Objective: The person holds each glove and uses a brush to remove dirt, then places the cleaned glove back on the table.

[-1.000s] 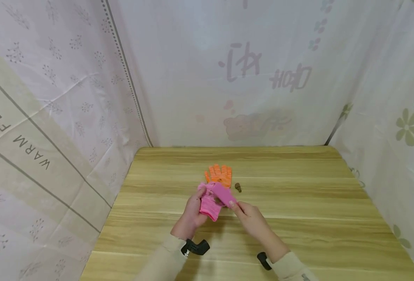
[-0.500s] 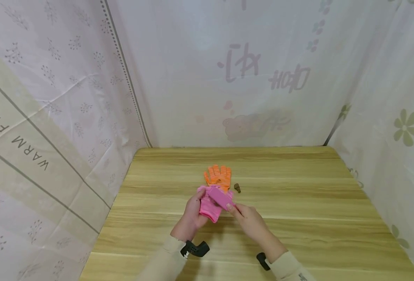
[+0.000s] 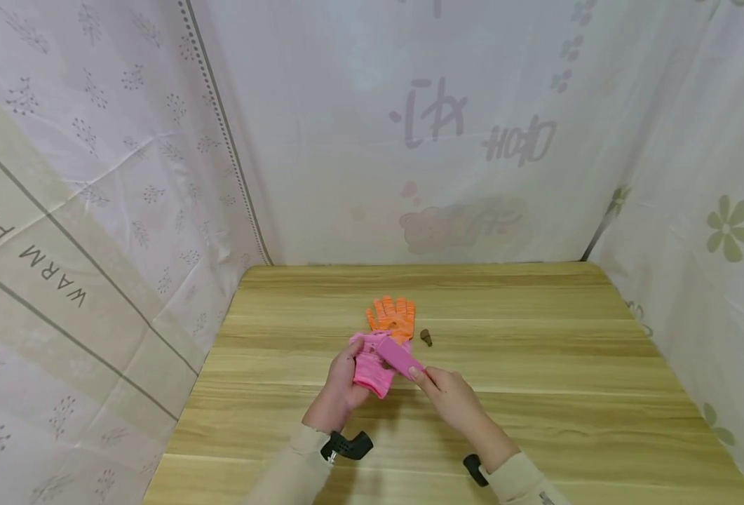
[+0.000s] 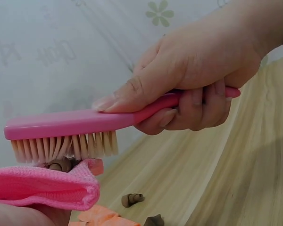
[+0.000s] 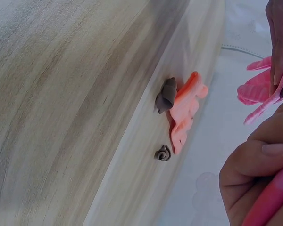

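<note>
My left hand holds a pink knitted glove above the table, thumb on top and cuff towards me. My right hand grips the handle of a pink brush, its thumb lying along the back. In the left wrist view the pale bristles point down onto the glove, against a brown clay-like lump on its upper side. Behind them an orange glove lies flat with its fingers pointing away and a dark spot on it. The pink glove's fingers hang loose in the right wrist view.
Beside the orange glove is a brown lump; the right wrist view shows two, one larger and one coiled. The wooden table ends at a printed cloth backdrop, with cloth along both sides.
The brush has shifted slightly down and left across the pink glove. My left hand has drifted a little left with the glove. The orange glove and brown lump lie as before.
</note>
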`<state>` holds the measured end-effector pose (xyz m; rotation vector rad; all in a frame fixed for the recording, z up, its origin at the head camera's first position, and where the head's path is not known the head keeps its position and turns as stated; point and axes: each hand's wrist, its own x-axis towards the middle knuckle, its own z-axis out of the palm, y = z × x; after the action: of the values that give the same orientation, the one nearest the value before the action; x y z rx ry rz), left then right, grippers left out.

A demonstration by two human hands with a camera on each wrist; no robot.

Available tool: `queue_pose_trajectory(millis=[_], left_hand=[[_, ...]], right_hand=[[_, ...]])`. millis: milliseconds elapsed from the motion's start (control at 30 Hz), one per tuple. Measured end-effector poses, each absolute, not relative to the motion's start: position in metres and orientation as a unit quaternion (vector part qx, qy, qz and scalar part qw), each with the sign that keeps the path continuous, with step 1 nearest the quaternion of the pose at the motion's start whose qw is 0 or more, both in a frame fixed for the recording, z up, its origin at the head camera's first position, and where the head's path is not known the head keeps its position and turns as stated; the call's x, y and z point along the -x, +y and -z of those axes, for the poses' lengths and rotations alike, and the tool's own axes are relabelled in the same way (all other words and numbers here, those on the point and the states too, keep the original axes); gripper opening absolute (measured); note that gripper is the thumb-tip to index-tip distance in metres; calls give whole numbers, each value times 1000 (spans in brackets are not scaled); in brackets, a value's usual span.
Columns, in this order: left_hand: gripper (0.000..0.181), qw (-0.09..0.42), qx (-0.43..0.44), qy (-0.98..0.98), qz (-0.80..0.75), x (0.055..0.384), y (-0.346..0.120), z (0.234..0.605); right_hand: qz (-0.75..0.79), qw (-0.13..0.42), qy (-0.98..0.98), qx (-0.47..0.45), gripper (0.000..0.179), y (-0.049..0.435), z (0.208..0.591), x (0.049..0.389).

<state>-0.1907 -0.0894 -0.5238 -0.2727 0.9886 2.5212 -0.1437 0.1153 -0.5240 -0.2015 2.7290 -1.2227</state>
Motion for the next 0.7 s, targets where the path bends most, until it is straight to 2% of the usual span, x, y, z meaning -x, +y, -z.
queue_pose_trajectory(millis=[700], left_hand=[[52, 205, 77, 330, -918, 193, -96, 517]], right_hand=[[412, 74, 907, 48, 46, 123, 524, 142]])
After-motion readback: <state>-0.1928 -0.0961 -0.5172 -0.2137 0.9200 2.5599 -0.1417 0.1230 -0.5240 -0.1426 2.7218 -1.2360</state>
